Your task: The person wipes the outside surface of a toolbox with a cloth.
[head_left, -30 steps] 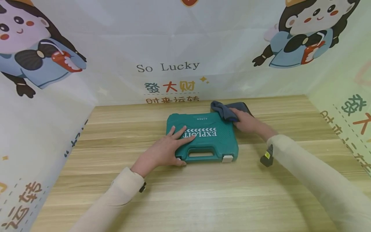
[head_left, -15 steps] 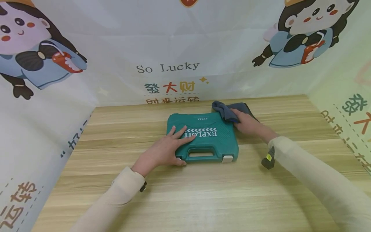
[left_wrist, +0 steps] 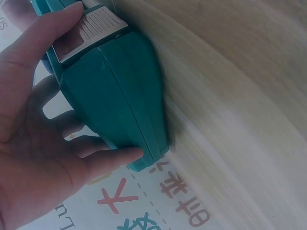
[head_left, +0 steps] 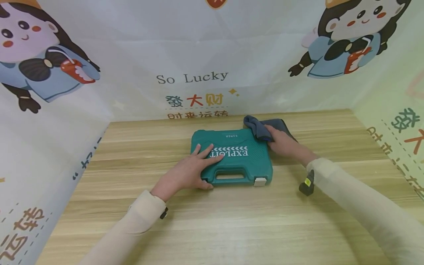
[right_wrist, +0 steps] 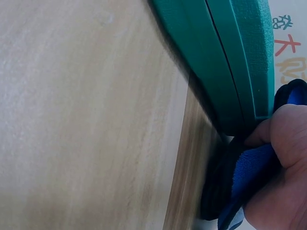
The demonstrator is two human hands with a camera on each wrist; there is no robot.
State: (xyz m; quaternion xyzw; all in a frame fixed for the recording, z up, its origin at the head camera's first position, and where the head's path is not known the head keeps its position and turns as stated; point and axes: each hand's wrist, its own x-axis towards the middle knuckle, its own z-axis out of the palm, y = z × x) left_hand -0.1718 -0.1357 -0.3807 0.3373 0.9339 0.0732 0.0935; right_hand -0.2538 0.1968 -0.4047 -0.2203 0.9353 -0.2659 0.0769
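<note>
A green plastic tool case point(head_left: 236, 141) lies flat on the wooden table, its white EXPLOIT lettering upside down in the head view. My left hand point(head_left: 190, 171) holds the case's near left part, fingers spread over the lid and thumb at the front edge. In the left wrist view that thumb overlaps the metal latch point(left_wrist: 103, 26). At the far right corner my right hand point(head_left: 283, 141) grips a bunched dark grey cloth point(head_left: 256, 127). The right wrist view shows the cloth's blue face point(right_wrist: 252, 165) and black edging right against the case's corner, part of it hidden behind the hand.
The wooden tabletop point(head_left: 225, 224) extends around the case on all sides. Printed white sheeting point(head_left: 132, 66) with cartoon figures and lettering rises behind and at both sides. A second metal latch point(head_left: 260, 181) sits at the case's front right.
My right hand and the cloth have shifted slightly to the right along the case's far right corner. The left hand and the case look still.
</note>
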